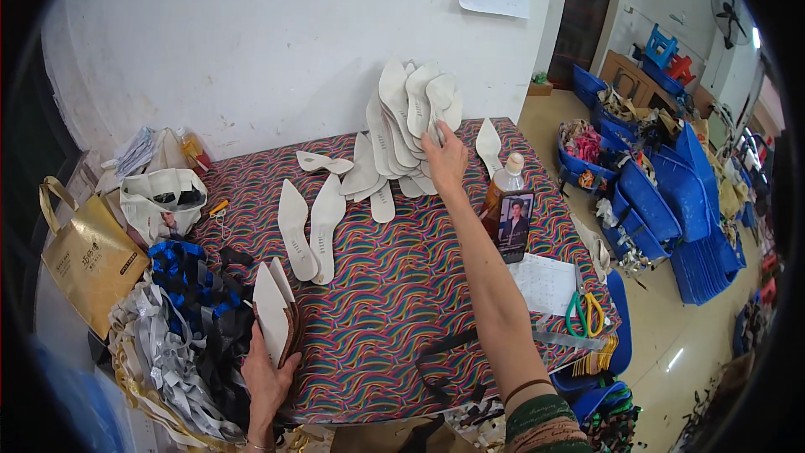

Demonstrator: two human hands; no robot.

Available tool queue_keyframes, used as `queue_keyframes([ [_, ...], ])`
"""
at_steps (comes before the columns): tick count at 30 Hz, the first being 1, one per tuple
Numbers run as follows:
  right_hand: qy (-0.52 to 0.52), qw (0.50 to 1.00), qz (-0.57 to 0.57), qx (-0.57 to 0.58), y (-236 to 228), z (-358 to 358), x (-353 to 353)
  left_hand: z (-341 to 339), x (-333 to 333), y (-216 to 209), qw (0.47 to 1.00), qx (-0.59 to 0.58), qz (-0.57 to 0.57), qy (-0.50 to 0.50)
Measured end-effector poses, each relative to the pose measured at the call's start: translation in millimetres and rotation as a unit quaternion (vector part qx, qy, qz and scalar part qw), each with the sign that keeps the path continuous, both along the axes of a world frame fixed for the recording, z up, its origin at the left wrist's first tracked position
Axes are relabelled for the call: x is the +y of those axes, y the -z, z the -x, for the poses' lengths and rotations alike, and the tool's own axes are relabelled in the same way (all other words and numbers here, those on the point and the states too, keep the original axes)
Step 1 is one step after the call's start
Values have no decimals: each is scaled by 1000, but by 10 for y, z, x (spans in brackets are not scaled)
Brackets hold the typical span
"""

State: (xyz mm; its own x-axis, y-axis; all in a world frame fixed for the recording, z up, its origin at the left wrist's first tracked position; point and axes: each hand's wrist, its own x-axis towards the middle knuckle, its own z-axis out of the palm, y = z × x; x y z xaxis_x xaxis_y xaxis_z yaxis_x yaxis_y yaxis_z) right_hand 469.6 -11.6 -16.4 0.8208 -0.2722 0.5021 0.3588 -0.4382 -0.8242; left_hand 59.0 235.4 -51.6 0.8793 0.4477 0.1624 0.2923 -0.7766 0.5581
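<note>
A heap of pale, pointed shoe insoles (386,130) is piled at the far side of a table covered by a wavy multicoloured tablecloth (377,319). The near right part of this heap is reached by the right hand (447,155), whose fingers are bent and brought close together against the insoles; whether one is pinched or only touched cannot be told. Well in front of the heap and to its left, a small stack of insoles (270,310) is gripped by the left hand (270,373), with the thumb closed along one side and the fingers along the other; the pointed ends are tilted up and slightly fanned.

Between that stack and the heap, a pair of insoles (293,231) is laid side by side, while a lone insole (488,147) is set just to the heap's right. In front of the heap and to its right, a plastic bottle (509,176), an upright smartphone (515,228) and green-and-yellow-handled scissors (594,317) are placed. Far to the heap's front left, grey and blue straps (168,344) are bunched.
</note>
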Motion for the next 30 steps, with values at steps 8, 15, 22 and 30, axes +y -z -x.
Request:
queue_keyframes([
  [8, 7, 998, 48, 38, -54, -80, -78, 18, 17, 33, 1000, 3, 10, -1],
  [15, 86, 981, 162, -59, 323, -524, -464, -19, 26, 31, 1000, 0, 25, 6],
  [22, -74, 948, 143, -274, -125, 156, 452, -42, 1, -31, 999, 39, -6, -8],
  [30, -177, 915, 358, -57, 429, -152, 1383, -64, 28, -53, 999, 40, 19, -12],
])
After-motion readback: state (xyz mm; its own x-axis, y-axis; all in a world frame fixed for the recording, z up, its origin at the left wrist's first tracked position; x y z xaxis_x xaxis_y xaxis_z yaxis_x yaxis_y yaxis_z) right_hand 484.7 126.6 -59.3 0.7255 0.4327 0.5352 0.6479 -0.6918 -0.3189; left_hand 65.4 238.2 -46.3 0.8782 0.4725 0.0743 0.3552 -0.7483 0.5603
